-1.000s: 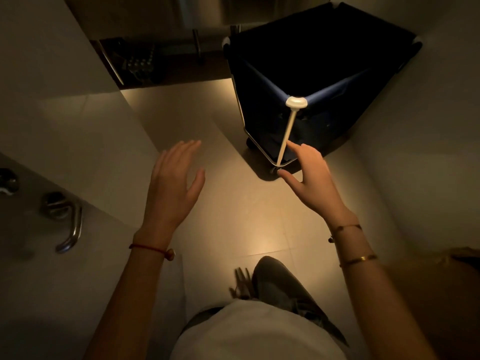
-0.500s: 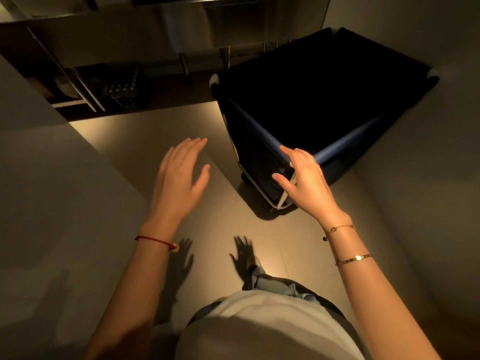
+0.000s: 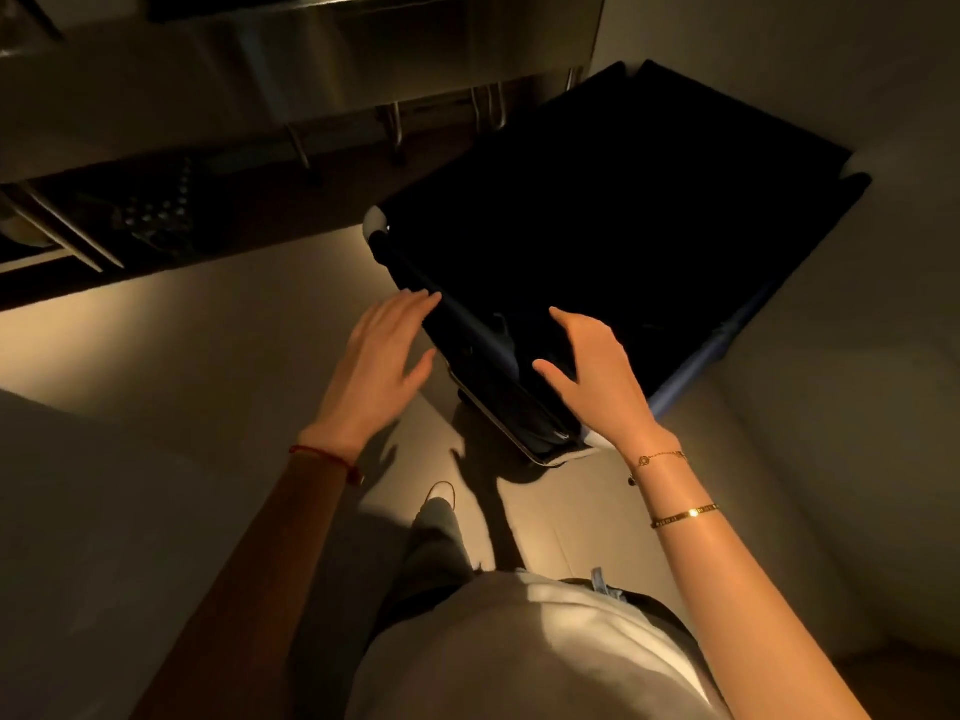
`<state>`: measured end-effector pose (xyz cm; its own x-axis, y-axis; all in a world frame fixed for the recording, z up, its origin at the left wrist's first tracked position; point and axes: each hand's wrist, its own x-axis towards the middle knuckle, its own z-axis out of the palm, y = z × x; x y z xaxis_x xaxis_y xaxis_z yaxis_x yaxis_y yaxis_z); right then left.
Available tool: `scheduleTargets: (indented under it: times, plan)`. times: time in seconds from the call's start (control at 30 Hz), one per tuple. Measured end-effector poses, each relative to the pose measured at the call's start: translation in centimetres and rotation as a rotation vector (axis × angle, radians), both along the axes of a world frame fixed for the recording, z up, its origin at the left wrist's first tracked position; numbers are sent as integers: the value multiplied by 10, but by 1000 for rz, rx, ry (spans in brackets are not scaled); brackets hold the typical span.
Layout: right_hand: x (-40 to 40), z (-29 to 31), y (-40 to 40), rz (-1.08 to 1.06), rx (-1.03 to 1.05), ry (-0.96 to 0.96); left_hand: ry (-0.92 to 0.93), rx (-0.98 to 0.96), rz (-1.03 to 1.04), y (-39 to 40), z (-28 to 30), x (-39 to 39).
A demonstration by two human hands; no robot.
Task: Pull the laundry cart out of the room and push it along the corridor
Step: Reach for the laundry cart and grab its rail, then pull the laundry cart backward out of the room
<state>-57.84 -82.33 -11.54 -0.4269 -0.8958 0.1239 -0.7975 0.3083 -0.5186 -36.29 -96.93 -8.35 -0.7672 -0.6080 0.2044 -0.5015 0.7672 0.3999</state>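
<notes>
The laundry cart (image 3: 623,210) is a dark blue fabric bin on a metal frame, standing in the right corner of a dim room, its inside black. My left hand (image 3: 379,361) is spread flat beside the cart's near left rim, its fingertips at the blue fabric edge. My right hand (image 3: 597,376) is spread over the near corner of the cart, covering the corner post, with the fingers not closed around anything. Both hands hold nothing.
A pale wall (image 3: 857,356) runs close along the cart's right side, and another wall (image 3: 104,537) stands at my left. Metal shelving (image 3: 156,215) with dark items lines the back. Lit floor tiles (image 3: 234,324) lie between me and the shelving. My leg and shoe (image 3: 441,496) are below.
I have stepped closer to the cart. Both hands moved forward: the left hand reached the rim, and the right hand moved up from the corner post onto the near corner.
</notes>
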Motion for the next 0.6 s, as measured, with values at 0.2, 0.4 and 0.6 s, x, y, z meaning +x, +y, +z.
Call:
scheduleTargets:
  times: [0.2, 0.4, 0.6]
  plan:
    - [-3, -45, -63, -98, 159, -44, -147, 101, -205, -98, -41, -49]
    - [8, -86, -117, -260, 377, -90, -329, 7, -435, -172, -93, -94]
    - [23, -123, -149, -435, 505, -111, -518, -51, -548, -222, -125, -121]
